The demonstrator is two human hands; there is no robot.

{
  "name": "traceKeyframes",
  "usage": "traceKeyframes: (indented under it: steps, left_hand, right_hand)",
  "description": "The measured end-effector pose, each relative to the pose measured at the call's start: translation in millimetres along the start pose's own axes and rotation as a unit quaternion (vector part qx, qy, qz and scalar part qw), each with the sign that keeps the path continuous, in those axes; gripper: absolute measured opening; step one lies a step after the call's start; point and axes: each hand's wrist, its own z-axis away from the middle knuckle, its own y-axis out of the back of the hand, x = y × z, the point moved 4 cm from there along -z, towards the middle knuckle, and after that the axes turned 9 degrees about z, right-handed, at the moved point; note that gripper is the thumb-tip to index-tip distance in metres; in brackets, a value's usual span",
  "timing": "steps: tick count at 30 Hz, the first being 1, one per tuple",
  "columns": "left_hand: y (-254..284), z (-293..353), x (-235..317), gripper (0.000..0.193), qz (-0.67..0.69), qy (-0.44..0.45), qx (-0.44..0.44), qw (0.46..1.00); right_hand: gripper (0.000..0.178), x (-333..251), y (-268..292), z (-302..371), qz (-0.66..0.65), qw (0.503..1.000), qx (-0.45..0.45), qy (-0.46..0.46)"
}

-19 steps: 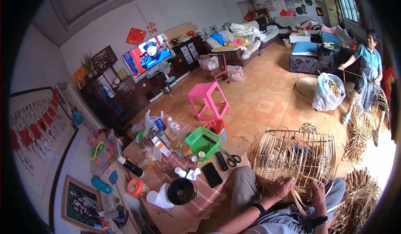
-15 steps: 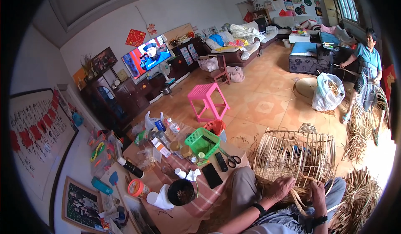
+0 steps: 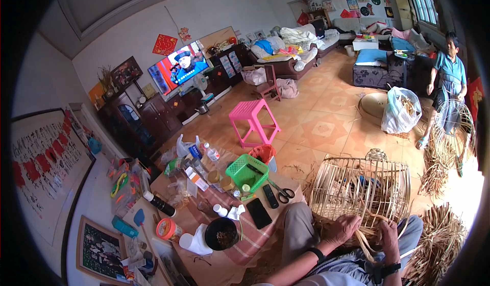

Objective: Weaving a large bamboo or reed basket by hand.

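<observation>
A barrel-shaped open-work basket (image 3: 326, 184) of pale cane-like ribs lies on its side against my knees. My left hand (image 3: 345, 228) is closed at its near edge, fingers pinched on pale straw strips (image 3: 365, 245) that trail down toward my lap. Just right of it, my right hand (image 3: 388, 235) is closed too, holding the end of a flat straw strip (image 3: 376, 215) that runs across between the hands. My fingers partly hide the spot where strip and basket meet. Something dark and blue shows through the ribs.
Left of my knee, a low table holds scissors (image 3: 287, 194), a phone (image 3: 260, 213), a black bowl (image 3: 221, 234) and a green basket (image 3: 247, 172). A straw heap (image 3: 438, 245) lies on my right. Beyond stand a pink stool (image 3: 253, 120) and a seated co-worker (image 3: 449, 74) with another open-work basket.
My hands stay in nearly the same place, still closed on the strips. The co-worker's arm, stretched out to the side before, has dropped closer to the body.
</observation>
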Motion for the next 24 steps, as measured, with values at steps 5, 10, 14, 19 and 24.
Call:
traceKeyframes:
  steps: [5, 10, 14, 19, 24]
  left_hand:
    - [0.1, 0.4, -0.3, 0.008, 0.006, -0.002, 0.002, 1.0]
    - [-0.1, 0.9, -0.4, 0.01, 0.009, 0.001, -0.011, 1.0]
    - [0.7, 0.5, 0.3, 0.01, 0.003, 0.002, -0.009, 1.0]
    - [1.9, -0.3, 1.3, 0.012, 0.013, -0.002, -0.011, 1.0]
    - [2.2, 0.6, 0.9, 0.013, 0.01, 0.002, -0.012, 1.0]
  right_hand:
    - [0.025, 6.6, 3.2, -2.4, -0.003, 1.0, -0.009, 0.008]
    - [0.028, 12.3, 7.0, -5.8, 0.022, 1.0, -0.008, 0.012]
    - [0.026, 14.3, 7.9, -6.8, 0.011, 1.0, -0.021, 0.014]
    - [0.024, 17.0, 8.6, -7.4, -0.001, 1.0, -0.017, 0.022]
    - [0.025, 16.9, 8.3, -7.5, -0.001, 1.0, -0.017, 0.025]
